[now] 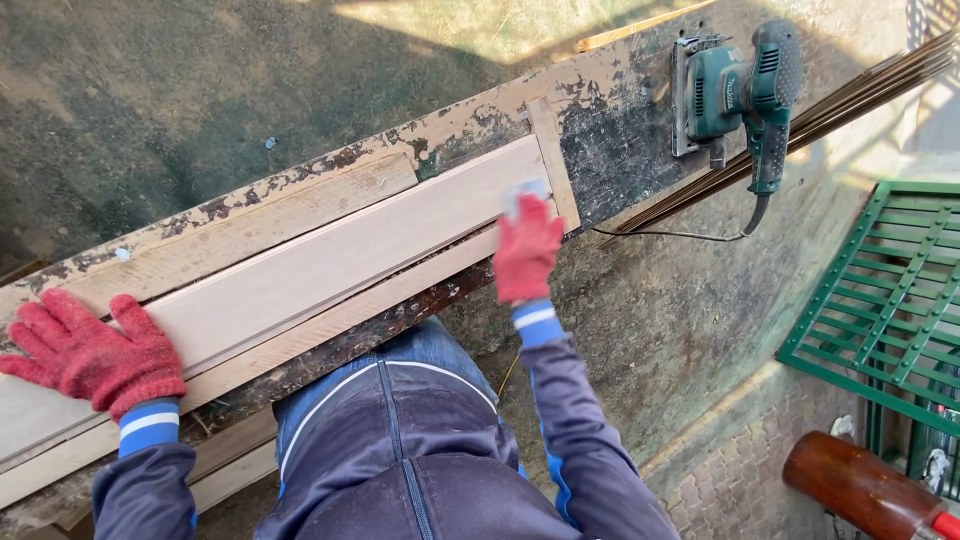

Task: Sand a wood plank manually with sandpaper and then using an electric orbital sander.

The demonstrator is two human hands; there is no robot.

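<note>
Smooth pale plank (330, 255) under gloved hands

A long board (330, 260) lies lengthwise on the workbench (620, 130), between two narrower strips. The left hand (85, 350) rests flat on its left end; the right hand (527, 250) presses a small pad (525, 192) at its right end. A sander (740, 95) lies farther right, beside rods (860, 90).

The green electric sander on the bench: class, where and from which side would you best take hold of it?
Probably by the rounded top grip of the green sander, coming from above: it lies pad-side against the bench, body facing up, cable trailing from its handle end.
</note>
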